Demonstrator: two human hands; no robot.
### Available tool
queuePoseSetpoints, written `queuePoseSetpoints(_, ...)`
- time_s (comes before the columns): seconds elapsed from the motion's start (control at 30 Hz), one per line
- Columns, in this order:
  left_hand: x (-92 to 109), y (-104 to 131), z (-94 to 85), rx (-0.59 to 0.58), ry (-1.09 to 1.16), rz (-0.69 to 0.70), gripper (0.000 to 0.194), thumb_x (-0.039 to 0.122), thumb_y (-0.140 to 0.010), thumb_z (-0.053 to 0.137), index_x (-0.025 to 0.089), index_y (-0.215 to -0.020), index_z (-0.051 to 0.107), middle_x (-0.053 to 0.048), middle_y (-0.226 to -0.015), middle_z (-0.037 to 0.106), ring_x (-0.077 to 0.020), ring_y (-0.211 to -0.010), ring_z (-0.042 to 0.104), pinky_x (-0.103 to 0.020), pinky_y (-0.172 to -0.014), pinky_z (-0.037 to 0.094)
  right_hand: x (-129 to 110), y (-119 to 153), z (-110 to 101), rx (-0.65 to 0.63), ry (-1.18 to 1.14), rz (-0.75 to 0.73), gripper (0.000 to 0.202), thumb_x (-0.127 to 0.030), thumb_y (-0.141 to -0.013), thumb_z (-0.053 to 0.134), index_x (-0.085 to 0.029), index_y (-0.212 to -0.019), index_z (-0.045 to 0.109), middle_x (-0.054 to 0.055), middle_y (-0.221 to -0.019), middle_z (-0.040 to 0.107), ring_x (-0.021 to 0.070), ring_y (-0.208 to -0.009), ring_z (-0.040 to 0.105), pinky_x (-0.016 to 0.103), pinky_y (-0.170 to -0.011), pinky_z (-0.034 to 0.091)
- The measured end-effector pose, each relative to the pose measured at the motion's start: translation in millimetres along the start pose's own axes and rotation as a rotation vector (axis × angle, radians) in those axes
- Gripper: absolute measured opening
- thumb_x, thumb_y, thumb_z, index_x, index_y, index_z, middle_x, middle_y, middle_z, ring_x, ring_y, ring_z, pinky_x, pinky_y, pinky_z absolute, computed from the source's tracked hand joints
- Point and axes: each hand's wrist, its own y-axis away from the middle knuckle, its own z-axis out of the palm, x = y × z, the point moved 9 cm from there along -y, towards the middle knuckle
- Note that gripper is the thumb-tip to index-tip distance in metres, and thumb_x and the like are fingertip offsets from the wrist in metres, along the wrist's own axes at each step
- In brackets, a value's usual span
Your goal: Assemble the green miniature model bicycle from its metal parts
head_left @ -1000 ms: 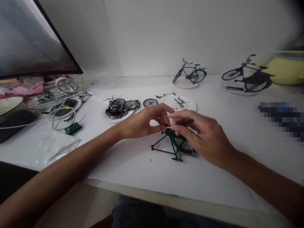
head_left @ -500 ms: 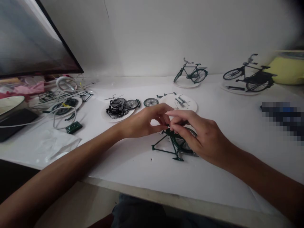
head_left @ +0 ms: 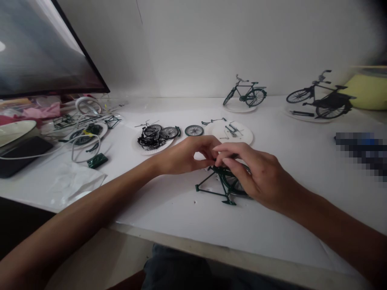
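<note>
A dark green model bicycle frame with a rear wheel lies on its side on the white table, its saddle end toward me. My left hand pinches at the frame's far end, thumb and fingers closed around a spot too small to make out. From the right, my right hand reaches over the wheel, its fingertips meeting the left ones at the same end. What the right fingertips grip is hidden. Part of the wheel is covered by the right hand.
Beyond my hands are a loose wheel, a paper plate with small parts and a plate of black parts. Two assembled model bicycles stand behind. Cables, a green part and a monitor are left.
The view has shifted slightly. My right fingers have changed their bend a little, the index and thumb tips drawing slightly back; my left hand keeps its pinch.
</note>
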Motion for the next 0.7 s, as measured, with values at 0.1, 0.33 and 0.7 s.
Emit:
queuePoseSetpoints(0.1,-3,0,-0.8,0.005,-0.012,-0.014,0.017,0.015,-0.091,0.062,0.015,-0.108,0.061,-0.008,-0.105,0.068,-0.0139,-0.092,0.067,-0.024,-0.080,0.056,0,1,-2,-0.004,-0.016,0.010,0.034,-0.014,-0.100,0.050,-0.019,-0.134,0.052,0.007,-0.124,0.068,0.0141,-0.103,0.069,0.027,-0.091,0.056)
queuePoseSetpoints(0.33,-5,0,4.0,-0.062,0.017,-0.026,0.017,0.017,-0.091,0.060,0.016,-0.108,0.062,-0.009,-0.104,0.068,-0.0190,-0.097,0.066,-0.032,-0.083,0.055,-3,-1,-4,0.028,-0.006,-0.044,0.025,-0.014,-0.098,0.056,-0.022,-0.121,0.059,0.004,-0.110,0.074,0.0159,-0.095,0.073,0.029,-0.083,0.060)
queuePoseSetpoints(0.7,-6,1,15.2,-0.154,0.105,-0.034,0.028,0.023,-0.089,0.066,0.016,-0.113,0.054,-0.008,-0.109,0.065,-0.0200,-0.098,0.062,-0.031,-0.083,0.052,-2,-2,-6,0.034,0.038,-0.011,0.005,-0.020,-0.096,0.060,-0.022,-0.101,0.062,0.001,-0.089,0.074,0.0150,-0.076,0.070,0.028,-0.066,0.055)
